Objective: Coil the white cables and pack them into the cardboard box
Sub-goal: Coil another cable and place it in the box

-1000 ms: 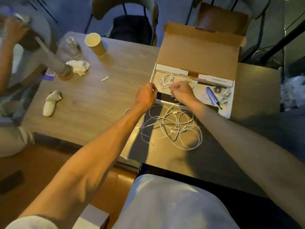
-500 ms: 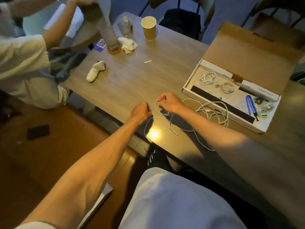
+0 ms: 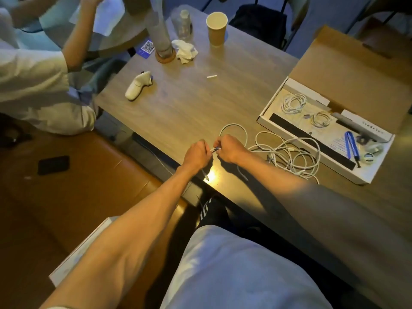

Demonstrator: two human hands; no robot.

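My left hand (image 3: 196, 155) and my right hand (image 3: 229, 148) are close together at the table's near edge, both pinching a white cable (image 3: 234, 128) that arcs in one loop behind my right hand. Its loose end hangs below my left hand. A tangled pile of white cable (image 3: 294, 155) lies to the right of my hands, just in front of the open cardboard box (image 3: 276, 109). Inside the box lie two coiled white cables, a larger coil (image 3: 292, 103) and a smaller coil (image 3: 320, 118).
On the wooden table (image 3: 200, 103) stand a paper cup (image 3: 216, 27), a crumpled tissue (image 3: 184, 51), a white controller (image 3: 138, 85) and a tall tube on a coaster (image 3: 160, 34). Another person sits at the left. The box also holds a blue pen (image 3: 351, 145).
My hands pulled back from the box to the table's near edge and came together on one cable, forming a loop. The view swung left, so the box now lies at the right.
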